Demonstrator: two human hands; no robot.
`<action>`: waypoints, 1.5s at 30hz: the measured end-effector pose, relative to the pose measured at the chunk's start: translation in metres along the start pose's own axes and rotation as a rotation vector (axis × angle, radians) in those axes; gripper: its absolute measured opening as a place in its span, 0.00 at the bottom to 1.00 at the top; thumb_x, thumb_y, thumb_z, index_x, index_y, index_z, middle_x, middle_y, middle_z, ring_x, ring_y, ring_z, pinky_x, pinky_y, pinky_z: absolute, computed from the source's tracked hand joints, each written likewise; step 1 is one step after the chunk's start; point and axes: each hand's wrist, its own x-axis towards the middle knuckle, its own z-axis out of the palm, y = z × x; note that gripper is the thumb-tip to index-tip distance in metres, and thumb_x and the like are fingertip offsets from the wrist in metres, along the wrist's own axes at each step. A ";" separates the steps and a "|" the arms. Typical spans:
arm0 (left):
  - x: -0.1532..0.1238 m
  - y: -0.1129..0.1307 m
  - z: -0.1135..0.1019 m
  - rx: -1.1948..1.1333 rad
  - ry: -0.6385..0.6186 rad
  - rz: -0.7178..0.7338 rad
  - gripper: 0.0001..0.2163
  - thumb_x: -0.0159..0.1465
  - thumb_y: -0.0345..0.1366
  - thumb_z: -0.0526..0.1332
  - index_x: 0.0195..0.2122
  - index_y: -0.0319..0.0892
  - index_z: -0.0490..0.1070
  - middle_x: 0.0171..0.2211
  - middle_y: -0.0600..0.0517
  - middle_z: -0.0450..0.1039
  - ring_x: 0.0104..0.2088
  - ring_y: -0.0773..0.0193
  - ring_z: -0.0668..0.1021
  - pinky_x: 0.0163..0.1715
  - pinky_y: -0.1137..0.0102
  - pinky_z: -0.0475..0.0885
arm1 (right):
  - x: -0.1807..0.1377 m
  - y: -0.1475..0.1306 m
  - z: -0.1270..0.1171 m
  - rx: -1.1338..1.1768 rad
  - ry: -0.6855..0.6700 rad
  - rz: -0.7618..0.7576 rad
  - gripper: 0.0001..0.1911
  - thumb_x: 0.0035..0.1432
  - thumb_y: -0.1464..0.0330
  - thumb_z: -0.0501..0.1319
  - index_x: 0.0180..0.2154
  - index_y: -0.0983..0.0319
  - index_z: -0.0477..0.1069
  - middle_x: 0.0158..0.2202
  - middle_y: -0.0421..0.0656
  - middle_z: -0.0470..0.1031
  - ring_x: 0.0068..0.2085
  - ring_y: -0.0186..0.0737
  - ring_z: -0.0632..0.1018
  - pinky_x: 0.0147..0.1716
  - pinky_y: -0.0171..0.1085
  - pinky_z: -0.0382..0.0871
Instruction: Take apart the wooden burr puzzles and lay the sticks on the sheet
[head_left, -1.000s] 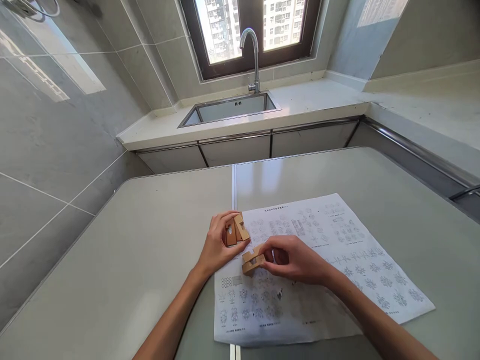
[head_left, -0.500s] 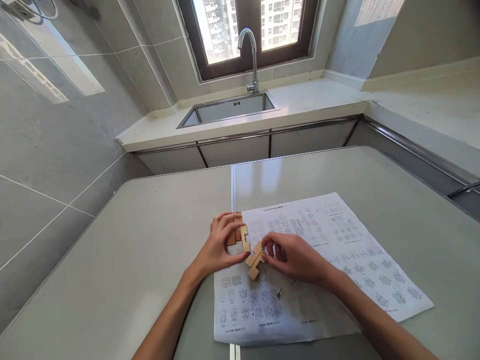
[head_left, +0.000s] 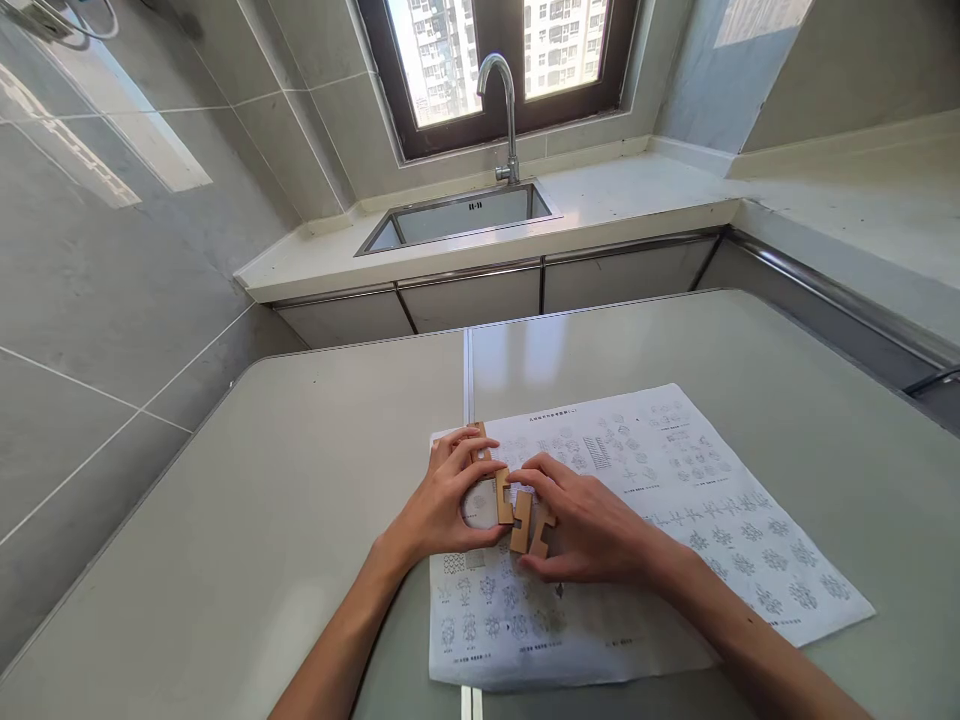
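My left hand [head_left: 439, 505] is closed on a notched light-wood puzzle piece [head_left: 503, 499], index finger at its top end and thumb at its bottom. Right beside it, a second notched puzzle piece [head_left: 520, 522] stands slightly tilted. A third notched piece [head_left: 541, 532] lies partly under my right hand [head_left: 592, 520]. That hand curls round these two pieces, with the thumb at their lower ends and the index fingertip near the top of the first piece. Darker reddish wooden pieces [head_left: 481, 441] show behind my left fingers, partly hidden.
A large printed sheet [head_left: 600, 620] with line diagrams lies under both hands on the grey-green table [head_left: 300, 480]. A seam [head_left: 469, 370] runs across the tabletop. Beyond the table are a counter with a sink [head_left: 457, 220], a faucet [head_left: 511, 110] and a window.
My right hand has spread over the pieces, which were crossed at an angle and now stand side by side. The left hand's piece shifted slightly right and down, the reddish pieces are more covered.
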 end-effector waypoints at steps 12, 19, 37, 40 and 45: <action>0.001 -0.001 0.001 0.027 -0.007 0.012 0.37 0.55 0.39 0.74 0.67 0.53 0.67 0.64 0.44 0.70 0.69 0.38 0.62 0.67 0.43 0.63 | 0.001 0.007 -0.002 0.107 0.091 -0.030 0.39 0.57 0.67 0.72 0.66 0.53 0.60 0.60 0.52 0.69 0.53 0.53 0.79 0.48 0.50 0.80; -0.001 -0.005 0.003 0.066 0.017 -0.021 0.34 0.61 0.40 0.73 0.69 0.51 0.65 0.64 0.43 0.70 0.69 0.39 0.64 0.67 0.43 0.64 | 0.002 0.015 0.000 0.075 0.123 -0.042 0.27 0.62 0.66 0.70 0.60 0.55 0.67 0.59 0.52 0.73 0.57 0.55 0.78 0.55 0.55 0.78; 0.001 -0.005 0.014 0.089 0.184 -0.111 0.22 0.71 0.38 0.66 0.64 0.50 0.66 0.63 0.44 0.70 0.65 0.48 0.70 0.63 0.48 0.69 | 0.004 0.032 0.024 -0.017 0.365 0.009 0.21 0.73 0.67 0.59 0.64 0.52 0.65 0.68 0.51 0.66 0.67 0.56 0.71 0.63 0.59 0.73; 0.001 -0.002 0.015 0.085 0.212 -0.084 0.19 0.70 0.37 0.66 0.61 0.49 0.67 0.61 0.44 0.72 0.63 0.48 0.71 0.62 0.50 0.70 | 0.003 0.029 0.022 -0.102 0.422 0.056 0.22 0.70 0.65 0.63 0.63 0.54 0.66 0.64 0.53 0.68 0.64 0.59 0.72 0.58 0.58 0.76; 0.001 0.004 0.017 0.060 0.212 -0.001 0.12 0.69 0.34 0.66 0.53 0.48 0.73 0.52 0.46 0.77 0.56 0.50 0.76 0.58 0.52 0.72 | 0.002 0.028 0.016 -0.168 0.438 0.242 0.21 0.66 0.55 0.67 0.54 0.57 0.69 0.46 0.50 0.76 0.42 0.54 0.81 0.36 0.46 0.78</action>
